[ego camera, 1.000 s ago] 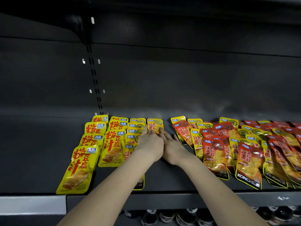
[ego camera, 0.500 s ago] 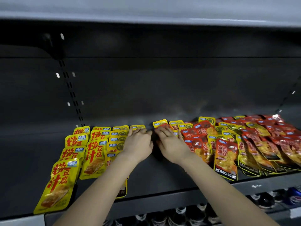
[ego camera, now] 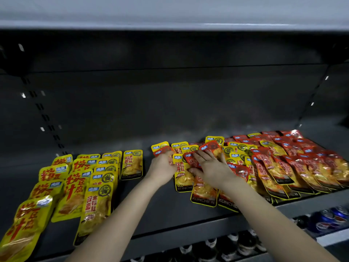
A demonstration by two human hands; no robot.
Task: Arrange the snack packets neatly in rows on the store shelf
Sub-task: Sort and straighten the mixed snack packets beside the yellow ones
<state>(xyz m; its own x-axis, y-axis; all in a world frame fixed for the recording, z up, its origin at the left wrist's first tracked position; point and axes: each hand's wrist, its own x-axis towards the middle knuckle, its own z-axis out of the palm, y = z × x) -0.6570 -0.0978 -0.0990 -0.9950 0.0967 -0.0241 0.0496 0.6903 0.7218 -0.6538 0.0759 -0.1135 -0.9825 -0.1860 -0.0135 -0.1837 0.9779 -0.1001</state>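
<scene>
On the dark shelf [ego camera: 160, 207], yellow snack packets [ego camera: 75, 188] lie in overlapping rows at the left, with one yellow packet [ego camera: 132, 164] alone beside them. A jumbled pile of red and yellow packets [ego camera: 283, 163] covers the right half. My left hand [ego camera: 162, 168] is at the pile's left edge, its fingers curled on a red packet [ego camera: 161, 150]. My right hand [ego camera: 211, 167] lies flat on the pile with its fingers spread over another red packet [ego camera: 189, 159]; its thumb rests on a yellow packet [ego camera: 182, 178].
A bare strip of shelf separates the yellow rows from the pile. The upper shelf [ego camera: 170, 14] overhangs close above. Below the front edge stand dark bottles [ego camera: 243, 242] and, at the right, blue cans [ego camera: 330, 218].
Both hands have moved right, away from the yellow rows and onto the mixed pile. The left hand has closed on a red packet. The view has swung right.
</scene>
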